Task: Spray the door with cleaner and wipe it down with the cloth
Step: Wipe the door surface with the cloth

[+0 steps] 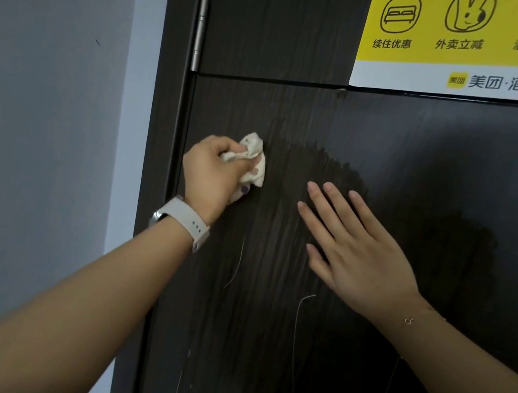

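A: What is the left hand (pixel 211 173) doing?

B: It is gripping a bunched pale cloth (pixel 251 160), fingers curled tight around it, and pressing the wad against the dark door (pixel 278 337) near its hinge side. Part of the cloth is sticking out above and to the right of the knuckles.

A: And the right hand (pixel 361 251)?

B: It is lying flat toward the door with the fingers straight and slightly spread, holding nothing. Whether the palm is actually touching the wood I cannot tell. It is sitting just right of the cloth, a little lower.

A: Anything on the wrists?

B: A pale watch (pixel 183 218) is wrapping the left wrist, and a thin bracelet (pixel 410 319) is circling the right one.

A: How is the door looking?

B: A duller, streaky patch is showing on the dark wood grain right of the cloth, above the right hand. Thin pale scratches are running down the lower part. A groove is crossing the door above both hands.

A: And around it?

B: A yellow and white poster (pixel 474 47) with icons and printed characters is sticking to the upper right of the door. A metal hinge (pixel 199 33) is sitting on the left edge, beside the dark frame (pixel 163 111), and a grey wall (pixel 45 92) is filling the left side.
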